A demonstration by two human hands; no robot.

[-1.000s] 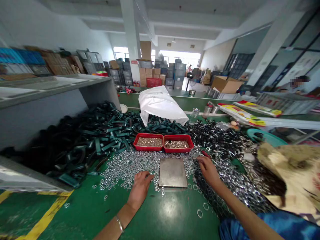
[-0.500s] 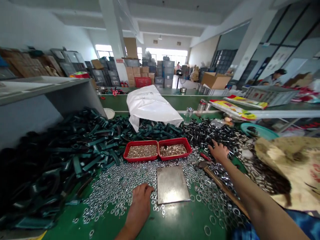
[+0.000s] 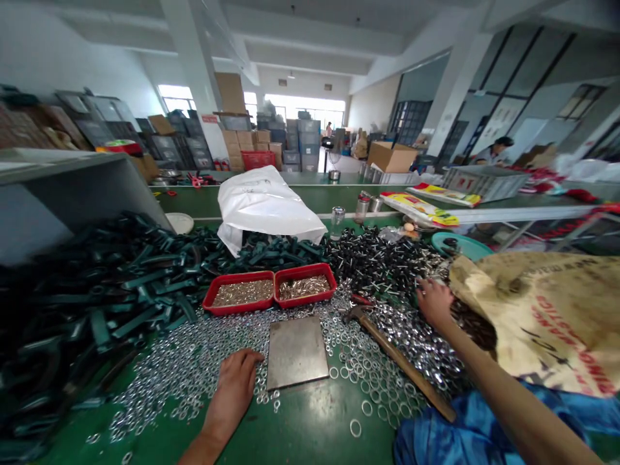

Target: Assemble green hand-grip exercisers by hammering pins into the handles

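My left hand rests over small metal rings, beside the left edge of a flat square steel plate. Its fingers are curled and pressed together; whatever they may hold is hidden. My right hand is at the edge of a heap of shiny metal pieces, near black-headed parts with metal shanks. Its fingers are bent inward, and I cannot make out what is between them. A hammer with a wooden handle lies between the plate and my right arm.
Two red trays of small metal pieces stand behind the plate. Dark green handle-like parts are heaped left. A white bag lies behind, a printed sack at right. A person sits in the far right background.
My right hand has moved from the black-headed parts to the right, towards the sack and shiny pieces. The view has turned right. My left hand stays beside the plate.
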